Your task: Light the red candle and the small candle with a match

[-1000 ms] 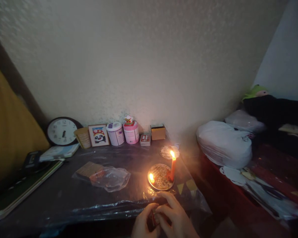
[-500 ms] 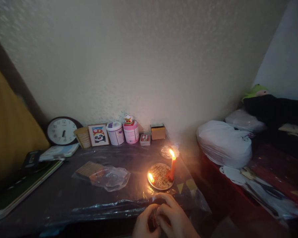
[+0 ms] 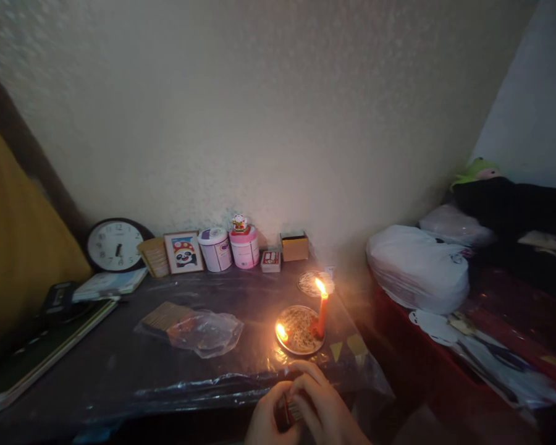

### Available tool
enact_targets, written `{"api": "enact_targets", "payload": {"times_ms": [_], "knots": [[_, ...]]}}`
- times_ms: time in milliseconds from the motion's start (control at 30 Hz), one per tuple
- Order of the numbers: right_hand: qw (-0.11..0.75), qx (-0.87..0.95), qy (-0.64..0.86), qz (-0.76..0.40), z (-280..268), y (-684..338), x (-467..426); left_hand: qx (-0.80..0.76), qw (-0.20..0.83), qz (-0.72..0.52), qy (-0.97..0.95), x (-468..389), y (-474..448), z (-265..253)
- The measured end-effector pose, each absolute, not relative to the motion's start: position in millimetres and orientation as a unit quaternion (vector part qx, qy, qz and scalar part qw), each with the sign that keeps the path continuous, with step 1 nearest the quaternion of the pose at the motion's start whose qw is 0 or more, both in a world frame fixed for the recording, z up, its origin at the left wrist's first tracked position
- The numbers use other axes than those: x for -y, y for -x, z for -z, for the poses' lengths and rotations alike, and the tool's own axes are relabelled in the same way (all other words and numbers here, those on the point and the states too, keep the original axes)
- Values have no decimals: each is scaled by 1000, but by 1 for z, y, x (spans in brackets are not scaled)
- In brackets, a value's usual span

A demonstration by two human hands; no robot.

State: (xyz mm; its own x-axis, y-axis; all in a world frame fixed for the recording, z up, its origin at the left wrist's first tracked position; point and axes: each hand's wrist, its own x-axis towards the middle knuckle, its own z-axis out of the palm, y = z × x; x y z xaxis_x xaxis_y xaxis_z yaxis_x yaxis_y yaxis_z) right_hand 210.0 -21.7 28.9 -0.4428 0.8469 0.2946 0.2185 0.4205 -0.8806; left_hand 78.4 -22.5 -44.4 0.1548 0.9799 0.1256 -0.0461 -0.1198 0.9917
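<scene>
My left hand [image 3: 265,419] and my right hand [image 3: 323,406] meet at the bottom edge of the view, just off the table's front edge. Together they hold a small dark reddish box [image 3: 288,410], mostly hidden by my fingers. Just beyond my hands a round metal dish [image 3: 297,331] sits on the plastic-covered table [image 3: 97,364]. An upright red candle [image 3: 322,312] burns at the dish's right side, and a second small flame [image 3: 282,332] burns at its left rim.
A crumpled plastic bag [image 3: 204,332] over a flat brown pack lies mid-table. Along the wall stand a clock [image 3: 115,245], a panda picture [image 3: 184,252], two tubs [image 3: 230,248], small boxes [image 3: 294,246]. Books [image 3: 41,349] lie left. White bags [image 3: 417,267] and clothes crowd the right.
My hands have shifted slightly around the small box, the right fingers curling further over it. The candle flames flicker; nothing else has moved.
</scene>
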Motion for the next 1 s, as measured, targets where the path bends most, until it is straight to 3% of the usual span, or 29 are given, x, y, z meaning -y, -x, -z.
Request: {"api": "enact_targets", "payload": {"times_ms": [133,300,433,1000], "knots": [[428,670,371,-479,-31,-207,22,-429,523,-511,-531,24,-79,53],[519,566,474,-431,-24,-216,6,-356,648,-499,-453,18,-71,46],[551,496,503,-445,-14,-220,-3,-354,651,-506,-441,17,-66,42],[564,452,476,-501,-10,-201,5,-308,671,-502,-450,20,-83,63]]}}
